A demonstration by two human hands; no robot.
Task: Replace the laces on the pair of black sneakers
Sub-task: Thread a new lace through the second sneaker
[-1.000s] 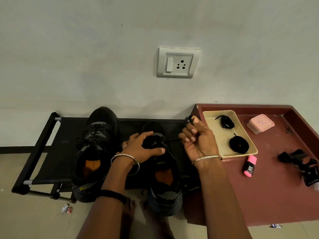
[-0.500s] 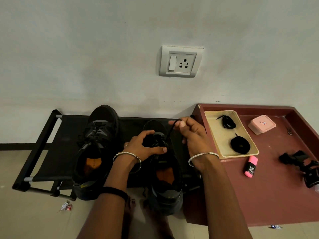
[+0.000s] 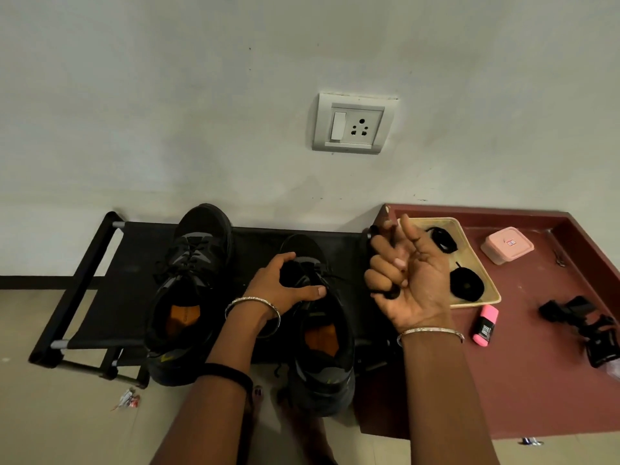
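Note:
Two black sneakers stand on a low black rack (image 3: 100,263) against the wall. The left sneaker (image 3: 188,290) is fully laced. My left hand (image 3: 285,286) grips the top of the right sneaker (image 3: 322,350) over its tongue. My right hand (image 3: 406,280) is raised palm-up to the right of that shoe, fingers curled round a black lace (image 3: 339,280) that runs taut from the shoe's eyelets. Two coiled black laces, one small (image 3: 442,239) and one larger (image 3: 467,284), lie in a beige tray (image 3: 483,280).
The tray sits on a maroon table (image 3: 536,380) with raised edges, beside a pink box (image 3: 506,245), a pink highlighter (image 3: 484,325) and black clips (image 3: 583,323). A wall socket (image 3: 355,124) is above. My bare feet (image 3: 302,427) show below the shoes, and a wrapper (image 3: 127,399) lies on the floor.
My right hand has swung from above the right sneaker out to the right and turned palm-up, drawing the lace out of the shoe. My left hand stays on the shoe.

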